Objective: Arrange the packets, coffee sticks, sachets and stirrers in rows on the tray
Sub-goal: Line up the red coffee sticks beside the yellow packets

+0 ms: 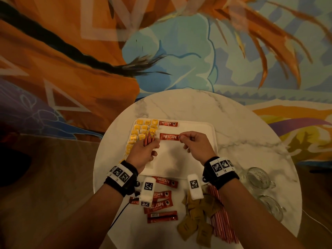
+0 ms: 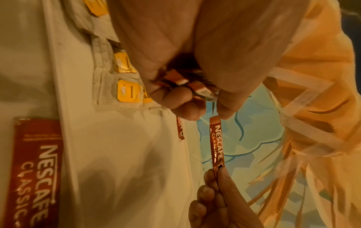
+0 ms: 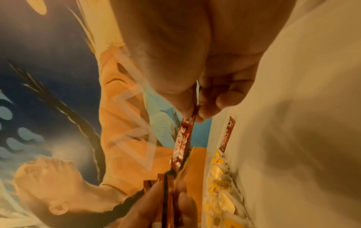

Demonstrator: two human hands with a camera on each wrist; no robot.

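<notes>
Evidently, a red foil coffee stick [image 1: 169, 136] was pinched over the white plastic tray [image 1: 206, 133] by the right hand [image 1: 195, 143], the left hand [image 1: 146, 150] clutched spare sticks, and crooked placement was judged likely.

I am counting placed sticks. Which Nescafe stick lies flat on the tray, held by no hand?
The coffee stick at the tray's far edge, beside the yellow packets; no hand touches it.
</notes>
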